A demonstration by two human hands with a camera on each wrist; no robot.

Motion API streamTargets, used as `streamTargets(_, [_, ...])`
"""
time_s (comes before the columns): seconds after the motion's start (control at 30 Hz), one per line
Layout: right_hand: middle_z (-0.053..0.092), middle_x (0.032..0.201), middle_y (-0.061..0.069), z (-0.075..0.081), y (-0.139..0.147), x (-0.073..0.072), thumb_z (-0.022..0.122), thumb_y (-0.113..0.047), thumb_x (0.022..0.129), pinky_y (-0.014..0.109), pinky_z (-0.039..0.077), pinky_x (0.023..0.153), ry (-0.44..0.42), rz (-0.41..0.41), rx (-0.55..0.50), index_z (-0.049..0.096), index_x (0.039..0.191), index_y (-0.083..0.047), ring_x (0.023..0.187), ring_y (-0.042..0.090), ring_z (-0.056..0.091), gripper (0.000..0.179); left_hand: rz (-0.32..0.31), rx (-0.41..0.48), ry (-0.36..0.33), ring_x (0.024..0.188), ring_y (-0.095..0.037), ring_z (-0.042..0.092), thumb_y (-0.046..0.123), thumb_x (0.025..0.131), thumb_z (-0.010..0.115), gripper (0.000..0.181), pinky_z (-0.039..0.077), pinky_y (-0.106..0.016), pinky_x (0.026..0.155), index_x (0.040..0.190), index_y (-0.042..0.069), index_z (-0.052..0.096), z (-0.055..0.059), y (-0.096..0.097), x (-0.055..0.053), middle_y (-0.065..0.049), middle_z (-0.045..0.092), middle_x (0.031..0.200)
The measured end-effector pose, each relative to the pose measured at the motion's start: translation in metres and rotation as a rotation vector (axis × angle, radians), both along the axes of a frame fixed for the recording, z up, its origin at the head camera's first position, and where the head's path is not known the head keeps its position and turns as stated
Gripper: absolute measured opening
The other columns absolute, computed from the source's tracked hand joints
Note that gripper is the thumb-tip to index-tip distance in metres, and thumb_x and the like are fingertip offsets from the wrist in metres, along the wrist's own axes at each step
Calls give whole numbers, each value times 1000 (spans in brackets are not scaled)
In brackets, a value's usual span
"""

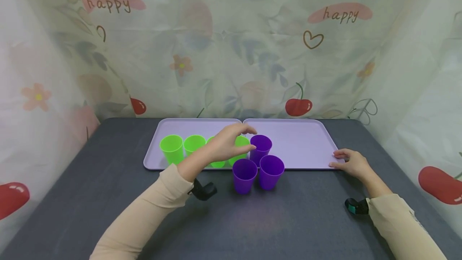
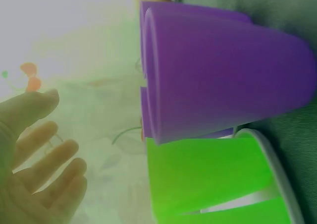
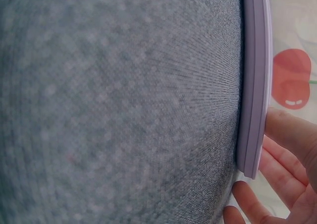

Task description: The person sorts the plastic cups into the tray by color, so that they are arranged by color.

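Note:
My left hand [image 1: 231, 143] hovers over the green cups with fingers spread, thumb close to the rim of the rear purple cup [image 1: 260, 153]; contact cannot be told in the head view. In the left wrist view the left hand [image 2: 44, 159] is apart from the cups, holding nothing. Two more purple cups, a left one [image 1: 244, 177] and a right one [image 1: 271, 173], stand upright before the trays. Several green cups [image 1: 172, 151] stand in a row on the left tray [image 1: 153, 153], partly hidden by my arm. My right hand [image 1: 353, 164] holds the front right corner of the right lilac tray [image 1: 303, 143] between thumb and fingers.
Both trays lie side by side on a dark grey cloth-covered table [image 1: 288, 224]. A printed curtain [image 1: 223, 51] with cherries and flowers hangs behind and at the sides. A black wrist device [image 1: 203, 191] sits below the left cuff, another [image 1: 356, 206] by the right.

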State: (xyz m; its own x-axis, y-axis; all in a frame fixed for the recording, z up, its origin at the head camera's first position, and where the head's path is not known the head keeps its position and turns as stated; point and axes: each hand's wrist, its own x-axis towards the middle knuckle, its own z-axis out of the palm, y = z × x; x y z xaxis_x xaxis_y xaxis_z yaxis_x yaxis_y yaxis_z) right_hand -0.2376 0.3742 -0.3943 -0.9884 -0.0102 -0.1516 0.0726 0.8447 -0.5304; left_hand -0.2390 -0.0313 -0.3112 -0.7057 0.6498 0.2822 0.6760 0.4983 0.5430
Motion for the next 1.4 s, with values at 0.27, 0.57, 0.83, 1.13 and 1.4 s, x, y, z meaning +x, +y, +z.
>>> streamTargets(0.27, [50, 128, 32, 1, -1, 0, 66, -32, 86, 62, 38, 93, 3, 5, -2, 47, 126, 9, 115, 48, 44, 60, -74, 17, 50, 106, -26, 60, 19, 83, 69, 38, 49, -36, 95, 115, 2, 59, -15, -15, 21, -12, 63, 115])
streamTargets(0.57, [51, 127, 32, 2, -3, 1, 66, -31, 86, 62, 38, 92, 8, 11, -2, 48, 125, 9, 115, 48, 44, 59, -19, 10, 12, 106, -28, 58, 25, 82, 71, 42, 48, -37, 94, 117, 6, 58, -29, -28, 39, -10, 62, 116])
streamTargets(0.83, [51, 128, 32, 3, -3, 1, 66, -31, 86, 62, 38, 92, 4, 11, 1, 48, 125, 9, 115, 48, 44, 59, 60, 46, -76, 110, -29, 57, 28, 80, 73, 54, 49, -39, 93, 125, 7, 53, -43, -31, 45, -11, 57, 124])
streamTargets(1.13, [52, 126, 32, 2, -3, 2, 66, -31, 86, 61, 40, 91, 22, 14, 8, 48, 124, 9, 114, 49, 46, 58, 115, 94, -102, 112, -25, 56, 29, 78, 75, 59, 51, -37, 93, 127, 7, 50, -56, -26, 52, -8, 54, 125])
streamTargets(1.4, [53, 125, 31, 0, -1, 2, 66, -29, 86, 60, 40, 90, 37, 25, 6, 49, 124, 9, 114, 49, 46, 57, 123, 135, -157, 113, -23, 55, 28, 78, 75, 63, 50, -38, 95, 131, 6, 47, -62, -20, 52, -9, 53, 126])
